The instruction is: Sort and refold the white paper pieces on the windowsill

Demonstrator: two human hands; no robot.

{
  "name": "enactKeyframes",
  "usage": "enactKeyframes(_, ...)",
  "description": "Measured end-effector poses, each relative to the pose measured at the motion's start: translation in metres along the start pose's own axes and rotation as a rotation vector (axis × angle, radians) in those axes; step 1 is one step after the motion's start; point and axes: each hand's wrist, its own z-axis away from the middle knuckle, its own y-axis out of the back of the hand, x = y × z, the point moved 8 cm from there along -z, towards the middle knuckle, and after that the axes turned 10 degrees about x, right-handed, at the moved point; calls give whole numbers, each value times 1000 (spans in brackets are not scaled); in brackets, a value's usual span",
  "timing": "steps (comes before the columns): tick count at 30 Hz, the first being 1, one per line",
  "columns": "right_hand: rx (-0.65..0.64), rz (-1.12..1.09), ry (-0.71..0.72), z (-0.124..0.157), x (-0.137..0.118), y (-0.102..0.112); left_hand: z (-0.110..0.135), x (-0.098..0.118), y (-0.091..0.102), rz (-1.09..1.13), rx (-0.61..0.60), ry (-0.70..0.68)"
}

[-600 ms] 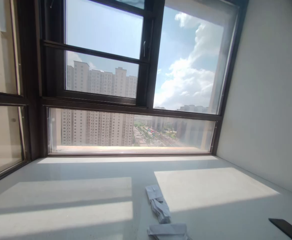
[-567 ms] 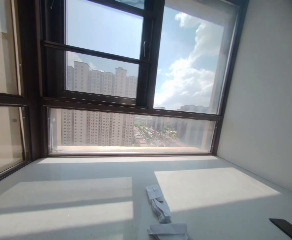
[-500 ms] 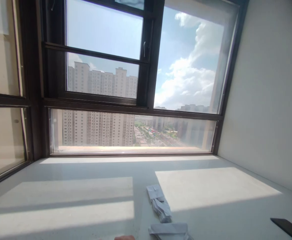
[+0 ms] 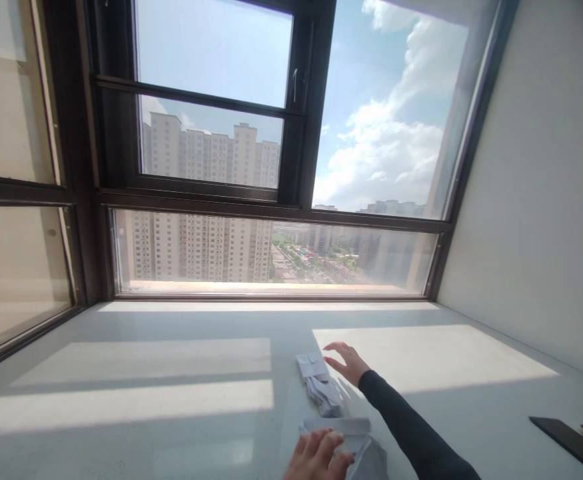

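Folded papers (image 4: pixel 325 396) lie in a loose, fanned pile near the middle of the white window ledge (image 4: pixel 211 427), with 1 flatter piece (image 4: pixel 311 365) at the end nearer to the window (image 4: pixel 291 147). The right hand (image 4: pixel 348 363), in a dark sleeve (image 4: pixel 416 425), is just beside this end; its grip is empty, with thumb and fingers apart, and I am not able to say whether a fingertip touches the edge. The left hand (image 4: pixel 318 457) has bent fingers over a larger folded paper (image 4: pixel 354 425), which lies nearer to the person; whether this grip presses the paper, pinches it or only hovers is hidden. In my judgement, the main risk is in the fanned layers: they seem not bound together, so if the right hand takes only the upper layers, the lower layers could slide out and scatter. If the fingers push from the side with too much force, the pile could turn out of line. The left hand might also crease or drag its paper, because the bent fingers are so near to the folds. Sheets so light could also shift if the sleeve brushes them. The dark flat object (image 4: pixel 564 440) at the right edge is well apart, so it seems no danger.
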Motion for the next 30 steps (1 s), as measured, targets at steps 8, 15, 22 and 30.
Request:
enactKeyframes(8, -178, 54, 57, 28, 5, -41, 6, 33, -96, -59, -276, -173)
enactKeyframes(15, -266, 148, -56, 50, 10, -68, 45, -6, -106, -50, -485, 13)
enactKeyframes(22, -142, 254, -112, 59, -40, -83, 73, -81, -21, -88, -674, 301)
enactKeyframes(30, -185, 21, -93, 73, -143, -102, 85, -164, 97, -282, -1042, 756)
